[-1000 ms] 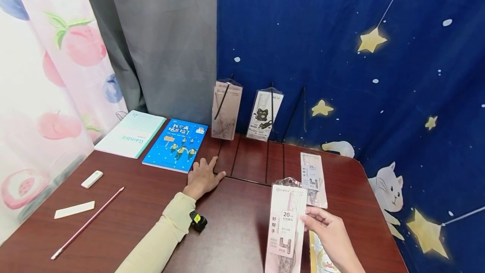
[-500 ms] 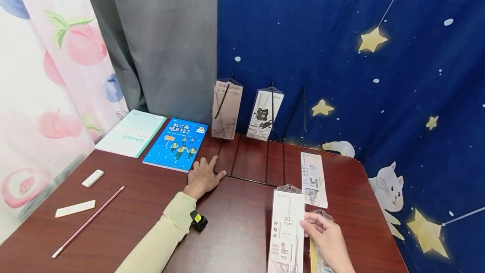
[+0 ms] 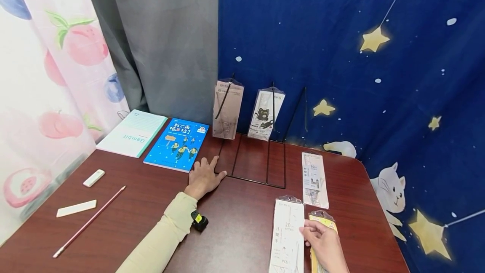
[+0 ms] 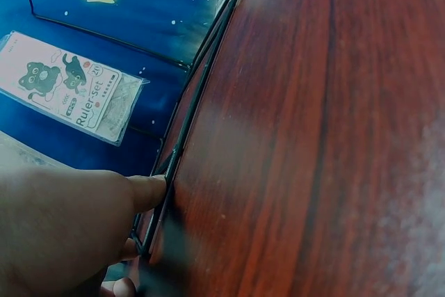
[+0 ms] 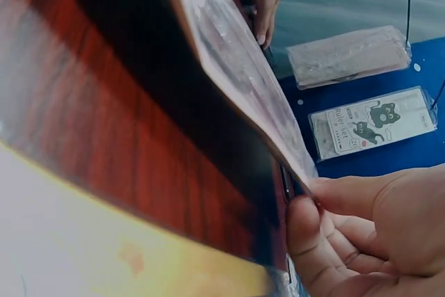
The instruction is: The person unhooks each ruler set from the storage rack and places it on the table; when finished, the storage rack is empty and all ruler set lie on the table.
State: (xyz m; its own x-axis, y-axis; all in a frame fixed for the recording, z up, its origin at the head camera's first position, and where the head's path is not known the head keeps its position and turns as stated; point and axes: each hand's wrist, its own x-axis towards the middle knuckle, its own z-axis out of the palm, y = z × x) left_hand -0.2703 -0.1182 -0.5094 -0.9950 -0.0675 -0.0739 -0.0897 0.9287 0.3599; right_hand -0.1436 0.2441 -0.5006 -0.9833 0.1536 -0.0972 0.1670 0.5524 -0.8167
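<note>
My right hand (image 3: 323,241) pinches the right edge of a ruler set (image 3: 286,237) in a pale pink packet marked 20 cm, between thumb and fingers. In the right wrist view the packet is held above the table, seen nearly edge-on. My left hand (image 3: 204,176) rests with spread fingers at the front left corner of a black wire rack (image 3: 257,180), its thumb (image 4: 147,191) against the wire. From the rack's hooks hang a pinkish packet (image 3: 228,111) and a white cat-print ruler set (image 3: 266,115); the right hook (image 3: 305,108) carries nothing.
Another pink ruler set (image 3: 315,180) lies right of the rack. A yellow packet (image 3: 322,221) is partly hidden under my right hand. Leftward lie a blue book (image 3: 176,144), a mint notebook (image 3: 132,134), a pencil (image 3: 91,220), a white eraser (image 3: 94,178) and a white strip (image 3: 76,208).
My right hand has moved slightly down and nearer with the pink ruler set, uncovering more of the yellow packet. The left hand has stayed at the rack.
</note>
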